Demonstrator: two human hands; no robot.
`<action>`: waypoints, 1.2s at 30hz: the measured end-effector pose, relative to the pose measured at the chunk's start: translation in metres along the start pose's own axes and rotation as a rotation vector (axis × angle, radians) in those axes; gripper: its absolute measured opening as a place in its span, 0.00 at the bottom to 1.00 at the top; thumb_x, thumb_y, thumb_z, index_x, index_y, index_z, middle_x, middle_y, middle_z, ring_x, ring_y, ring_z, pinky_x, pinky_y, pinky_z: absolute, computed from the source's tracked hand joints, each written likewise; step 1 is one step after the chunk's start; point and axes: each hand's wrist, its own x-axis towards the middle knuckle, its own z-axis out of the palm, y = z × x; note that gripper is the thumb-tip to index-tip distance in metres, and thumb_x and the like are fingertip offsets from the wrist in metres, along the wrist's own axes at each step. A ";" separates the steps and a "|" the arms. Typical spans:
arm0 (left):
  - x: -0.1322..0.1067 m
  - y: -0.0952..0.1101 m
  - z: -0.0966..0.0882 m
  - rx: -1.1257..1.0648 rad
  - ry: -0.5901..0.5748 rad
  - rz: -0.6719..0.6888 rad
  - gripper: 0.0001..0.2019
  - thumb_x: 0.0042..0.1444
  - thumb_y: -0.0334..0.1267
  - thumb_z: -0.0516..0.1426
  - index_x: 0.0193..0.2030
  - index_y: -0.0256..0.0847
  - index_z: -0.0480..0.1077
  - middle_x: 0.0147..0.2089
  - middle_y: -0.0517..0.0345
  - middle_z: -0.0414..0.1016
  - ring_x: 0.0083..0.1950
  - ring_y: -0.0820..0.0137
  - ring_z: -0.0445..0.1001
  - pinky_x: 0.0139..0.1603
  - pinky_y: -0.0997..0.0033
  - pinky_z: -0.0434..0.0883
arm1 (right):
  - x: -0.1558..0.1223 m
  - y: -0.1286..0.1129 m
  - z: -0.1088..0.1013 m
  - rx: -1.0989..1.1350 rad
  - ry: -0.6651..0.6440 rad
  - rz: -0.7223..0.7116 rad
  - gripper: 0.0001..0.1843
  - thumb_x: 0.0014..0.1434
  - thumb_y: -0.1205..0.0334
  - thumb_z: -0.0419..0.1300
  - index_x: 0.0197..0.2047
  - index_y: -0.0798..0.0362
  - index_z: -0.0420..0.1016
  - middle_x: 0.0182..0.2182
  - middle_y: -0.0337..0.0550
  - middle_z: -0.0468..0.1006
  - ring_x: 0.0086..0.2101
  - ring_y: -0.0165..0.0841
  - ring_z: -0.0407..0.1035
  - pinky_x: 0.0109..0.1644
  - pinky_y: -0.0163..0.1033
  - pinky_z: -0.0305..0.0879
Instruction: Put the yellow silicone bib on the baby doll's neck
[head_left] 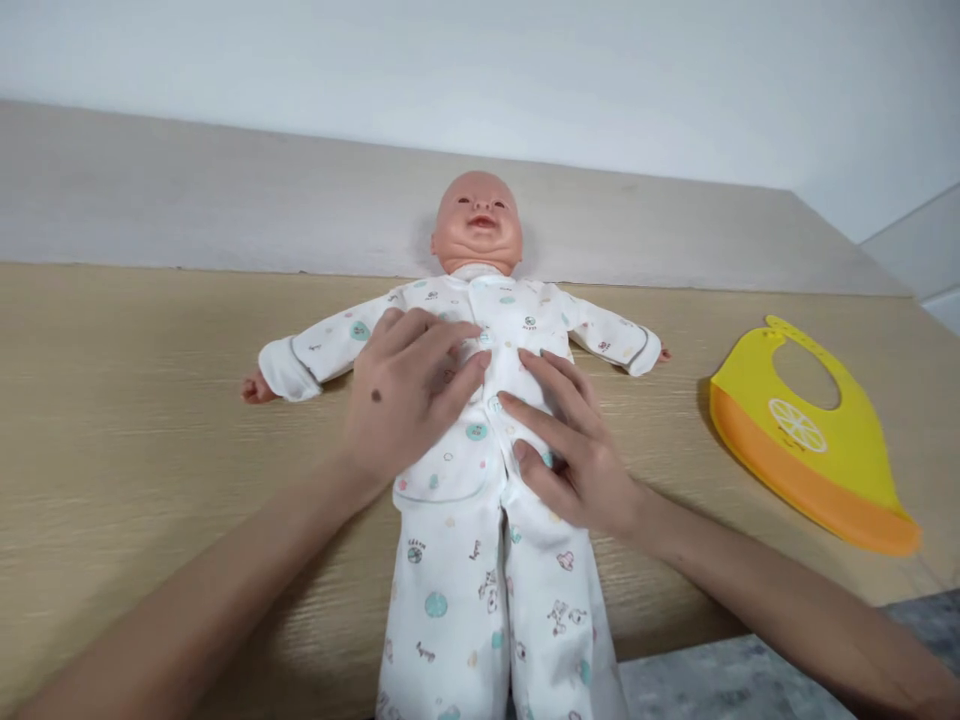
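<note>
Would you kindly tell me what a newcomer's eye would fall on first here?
Probably the bald baby doll, lying face up mid-picture in a white patterned outfit. Next come the bare left hand, over its chest, and the bare right hand, slightly lower over its front. The bright yellow-and-orange bib also stands out, lying on the table at the picture's right.

- A yellow bib (pixel 855 455) lies flat on the right side of the worktop (pixel 135 400), its neck opening toward the back.
- An orange pocket (pixel 795 490) runs along the bib's lower edge, and a white fruit-slice print (pixel 796 425) sits above it.
- The worktop is light wood with fine grain.
- A pale grey strip (pixel 187 190) runs behind it.
- A whitish wall (pixel 525 80) rises beyond.
- Mottled grey floor (pixel 690 690) shows at lower right.
</note>
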 end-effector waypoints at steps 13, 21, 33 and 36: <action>0.026 -0.015 -0.010 -0.017 -0.293 0.123 0.11 0.62 0.37 0.50 0.40 0.42 0.74 0.36 0.55 0.74 0.38 0.67 0.71 0.42 0.65 0.68 | -0.002 0.000 0.001 0.000 0.003 0.029 0.23 0.57 0.68 0.55 0.56 0.50 0.67 0.65 0.47 0.55 0.64 0.43 0.52 0.65 0.61 0.56; 0.019 -0.015 0.001 0.175 -0.159 0.222 0.13 0.64 0.40 0.51 0.32 0.40 0.72 0.31 0.54 0.73 0.34 0.66 0.67 0.36 0.65 0.67 | -0.002 0.001 0.002 0.004 0.019 0.017 0.24 0.56 0.69 0.55 0.56 0.50 0.67 0.65 0.47 0.56 0.63 0.43 0.53 0.65 0.61 0.56; 0.022 -0.017 -0.001 0.007 -0.232 0.101 0.13 0.61 0.45 0.54 0.43 0.40 0.74 0.35 0.54 0.74 0.36 0.67 0.70 0.39 0.66 0.69 | -0.001 0.000 0.000 0.013 0.010 0.012 0.24 0.56 0.69 0.55 0.56 0.50 0.67 0.65 0.48 0.57 0.63 0.42 0.53 0.65 0.61 0.57; 0.025 -0.018 -0.006 -0.115 -0.315 0.035 0.12 0.60 0.44 0.56 0.45 0.42 0.75 0.37 0.55 0.73 0.37 0.69 0.72 0.41 0.67 0.69 | -0.001 0.000 0.001 0.013 0.012 0.017 0.23 0.56 0.69 0.56 0.56 0.51 0.68 0.65 0.49 0.57 0.64 0.43 0.53 0.65 0.61 0.56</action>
